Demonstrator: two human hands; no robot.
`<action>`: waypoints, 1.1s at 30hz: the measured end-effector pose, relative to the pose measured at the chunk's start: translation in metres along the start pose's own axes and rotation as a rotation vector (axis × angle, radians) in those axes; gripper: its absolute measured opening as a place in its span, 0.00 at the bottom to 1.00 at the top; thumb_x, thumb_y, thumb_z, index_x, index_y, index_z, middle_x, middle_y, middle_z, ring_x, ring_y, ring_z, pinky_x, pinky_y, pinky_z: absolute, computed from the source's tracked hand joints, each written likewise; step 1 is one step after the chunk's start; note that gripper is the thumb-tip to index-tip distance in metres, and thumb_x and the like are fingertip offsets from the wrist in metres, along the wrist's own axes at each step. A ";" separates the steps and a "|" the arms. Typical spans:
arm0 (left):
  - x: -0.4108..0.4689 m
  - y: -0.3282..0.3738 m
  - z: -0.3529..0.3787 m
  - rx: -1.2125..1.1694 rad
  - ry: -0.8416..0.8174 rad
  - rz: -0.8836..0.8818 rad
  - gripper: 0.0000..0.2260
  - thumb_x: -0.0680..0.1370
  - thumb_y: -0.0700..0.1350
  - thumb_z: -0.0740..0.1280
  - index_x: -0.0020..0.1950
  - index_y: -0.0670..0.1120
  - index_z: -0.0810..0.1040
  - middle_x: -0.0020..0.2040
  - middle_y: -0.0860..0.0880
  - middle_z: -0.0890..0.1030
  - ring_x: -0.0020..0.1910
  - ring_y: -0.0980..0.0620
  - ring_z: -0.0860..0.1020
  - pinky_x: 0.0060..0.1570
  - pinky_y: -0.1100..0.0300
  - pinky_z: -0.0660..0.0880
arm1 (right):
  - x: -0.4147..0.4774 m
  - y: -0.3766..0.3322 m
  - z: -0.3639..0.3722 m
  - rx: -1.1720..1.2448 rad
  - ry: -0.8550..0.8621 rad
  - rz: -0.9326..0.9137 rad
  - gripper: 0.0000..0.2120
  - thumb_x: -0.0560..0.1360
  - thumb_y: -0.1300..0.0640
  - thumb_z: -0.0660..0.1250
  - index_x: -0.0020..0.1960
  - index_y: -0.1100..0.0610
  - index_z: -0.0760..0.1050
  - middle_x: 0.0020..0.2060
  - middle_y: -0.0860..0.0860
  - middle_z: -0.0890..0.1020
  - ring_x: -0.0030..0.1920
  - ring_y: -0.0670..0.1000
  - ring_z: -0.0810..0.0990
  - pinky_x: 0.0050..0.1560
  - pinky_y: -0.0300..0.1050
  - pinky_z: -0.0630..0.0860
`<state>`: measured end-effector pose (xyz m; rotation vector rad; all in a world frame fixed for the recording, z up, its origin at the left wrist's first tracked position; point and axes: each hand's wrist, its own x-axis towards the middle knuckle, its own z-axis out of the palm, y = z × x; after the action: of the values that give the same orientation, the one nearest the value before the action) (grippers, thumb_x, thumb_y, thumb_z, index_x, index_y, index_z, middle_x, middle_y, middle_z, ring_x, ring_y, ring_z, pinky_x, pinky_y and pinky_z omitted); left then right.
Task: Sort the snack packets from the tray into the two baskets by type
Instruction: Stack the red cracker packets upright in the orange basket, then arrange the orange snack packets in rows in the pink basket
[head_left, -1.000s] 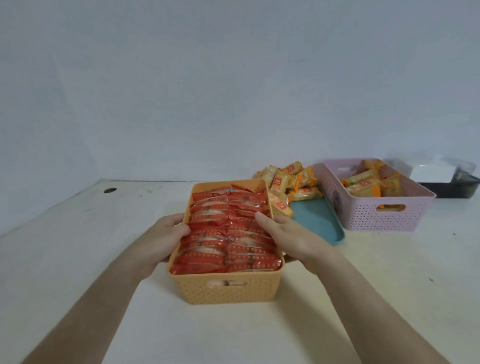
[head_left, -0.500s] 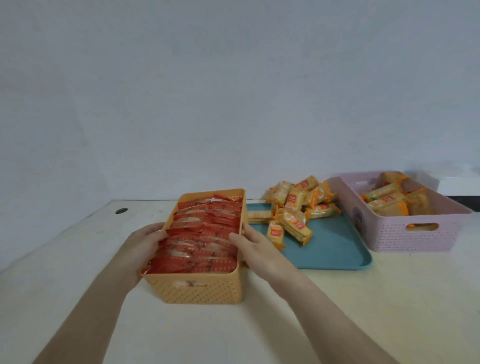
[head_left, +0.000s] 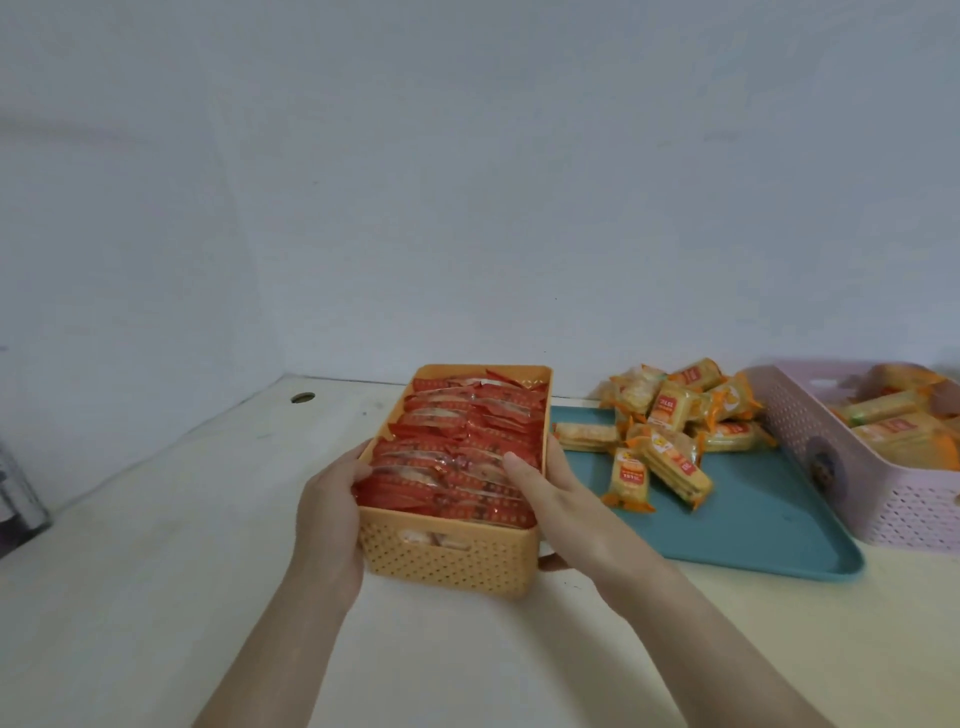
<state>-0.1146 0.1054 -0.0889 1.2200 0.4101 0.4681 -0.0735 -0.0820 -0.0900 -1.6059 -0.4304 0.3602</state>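
Both your forearms reach in from the bottom edge and meet around the orange basket (head_left: 452, 564), which sits nearest to you on the pale table (head_left: 156, 597). Your left hand (head_left: 332, 501) is wrapped round the basket's left wall, fingers curled against the outside and the thumb hooked over the rim. Your right hand (head_left: 569, 506) clasps the right wall in the same way: the thumb lies over the rim and touches the packets inside, while the fingers curl down the outer side and under the near corner. Whether the basket rests on the table or is lifted just clear of it cannot be told.

The basket is packed full of red packets (head_left: 457, 457), stacked in overlapping rows from the near wall to the far one.

Just beside the basket on your right lies the teal tray (head_left: 753, 525), its left edge hidden behind the basket and your right hand. A loose heap of yellow packets (head_left: 670, 426) sits on the far half of the tray, with a couple lying apart toward you.

Right of the tray stands the pink basket (head_left: 883, 501), touching or nearly touching the tray's right edge, and partly cut off by the frame. It holds more yellow packets of the same kind (head_left: 893, 423).

Farther back on the left, a small round hole (head_left: 303, 397) shows in the table near the plain wall (head_left: 467, 182).
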 end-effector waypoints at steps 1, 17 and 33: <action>0.004 0.004 -0.002 -0.006 0.019 0.016 0.17 0.75 0.37 0.56 0.51 0.45 0.84 0.45 0.44 0.86 0.40 0.48 0.85 0.45 0.53 0.77 | 0.008 0.000 0.006 -0.006 0.044 -0.021 0.20 0.79 0.40 0.59 0.69 0.37 0.60 0.58 0.40 0.77 0.55 0.37 0.79 0.49 0.33 0.78; 0.114 0.014 -0.023 -0.123 0.307 0.062 0.13 0.67 0.39 0.66 0.47 0.45 0.86 0.45 0.46 0.86 0.43 0.43 0.84 0.47 0.49 0.80 | 0.120 0.021 0.060 -0.067 0.019 -0.113 0.12 0.80 0.47 0.61 0.60 0.33 0.67 0.59 0.40 0.79 0.61 0.44 0.77 0.66 0.47 0.71; 0.119 0.011 0.029 1.382 -0.334 0.585 0.19 0.80 0.57 0.50 0.67 0.60 0.72 0.70 0.56 0.71 0.71 0.53 0.66 0.70 0.44 0.61 | 0.117 0.033 0.056 -0.856 0.301 -0.277 0.34 0.76 0.38 0.39 0.75 0.53 0.58 0.76 0.54 0.61 0.76 0.56 0.56 0.73 0.56 0.61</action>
<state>-0.0011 0.1509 -0.0763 2.7523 0.0151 0.4435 0.0042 0.0208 -0.1239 -2.3405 -0.6080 -0.3312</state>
